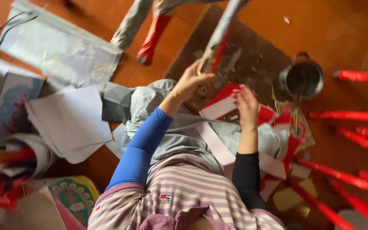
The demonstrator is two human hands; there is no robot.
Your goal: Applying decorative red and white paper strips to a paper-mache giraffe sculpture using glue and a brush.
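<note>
Your left hand (191, 80) is closed around a long thin stick (220, 36) that rises toward the top of the view, half wrapped in red paper with pale bare length beside it, over the dark board (252, 55) on the floor. It looks stiff and light, probably cane or a paper-rolled rod, so the grip near its lower end, where a bit of cord seems wound, should steer it well; squeeze gently, since the wrap looks thin and easy to tear. Your right hand (246, 106) hangs open, fingers spread, just above red and white paper strips (223, 102) on your lap, touching nothing that I can see. A small dark metal pot (302, 79) stands off the board's right corner, and finished red sticks (354, 115) lie along the floor's right edge.
</note>
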